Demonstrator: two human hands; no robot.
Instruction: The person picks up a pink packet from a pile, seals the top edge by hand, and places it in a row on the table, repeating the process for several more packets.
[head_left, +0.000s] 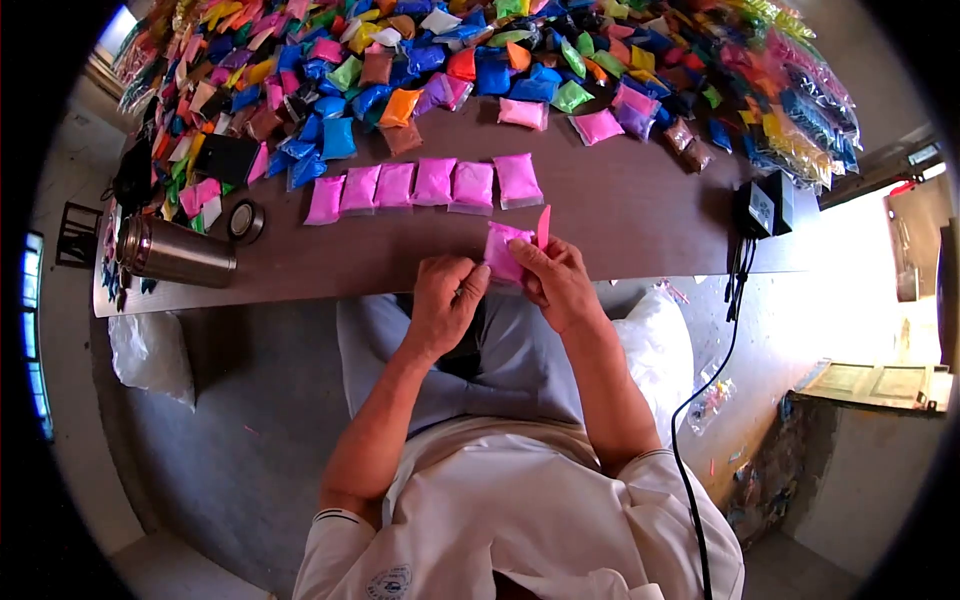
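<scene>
Pink pouch (503,250) held by both hands at the near edge of the table (620,210).
The left hand (445,295) is closed on the pouch's lower left side. The right hand (555,285) is closed on its right side, and a pink strip (544,226) is pinched upright in the fingers. The grip is judged best kept to the pouch's edges, with the pouch level and the strip clear of the filled part, so that nothing is crushed or spilled. The pouch is seen to be small, bright magenta, plump and slightly creased. Beyond it, a row (430,185) of six like pouches is laid flat, then a heap (480,60) of many colours. A steel flask (175,252) is noted lying at far left.
</scene>
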